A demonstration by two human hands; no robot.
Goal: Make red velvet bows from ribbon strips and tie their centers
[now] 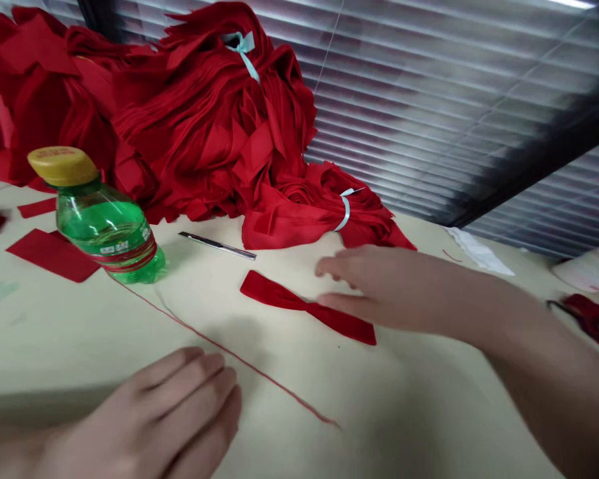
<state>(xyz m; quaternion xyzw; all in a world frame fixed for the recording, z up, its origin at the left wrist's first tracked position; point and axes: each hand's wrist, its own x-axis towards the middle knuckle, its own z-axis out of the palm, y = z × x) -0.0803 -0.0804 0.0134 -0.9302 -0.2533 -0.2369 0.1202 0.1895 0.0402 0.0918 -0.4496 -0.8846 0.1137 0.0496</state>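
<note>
A red fabric strip pinched in the middle like a bow (274,291) lies on the pale tabletop. My right hand (374,283) is over its right half, thumb and fingers apart, with nothing visible between them; the thumb overlaps the bow's middle. At the lower left is my left hand (164,419), its fingers together and curled under. The fingertips are hidden, so anything in them cannot be seen. A red thread (249,364) stretches across the table between my hands. It comes from the green bottle (114,229) with a yellow cap, around which more red thread is wound.
Behind the bow lies a slim cutter knife (217,245). Red cloth bundles (209,113) are heaped along the back, with a smaller tied bundle (324,209) in front. Red cloth pieces (54,253) lie by the bottle. Scissors (594,319) are at the far right, near white scrap (479,249).
</note>
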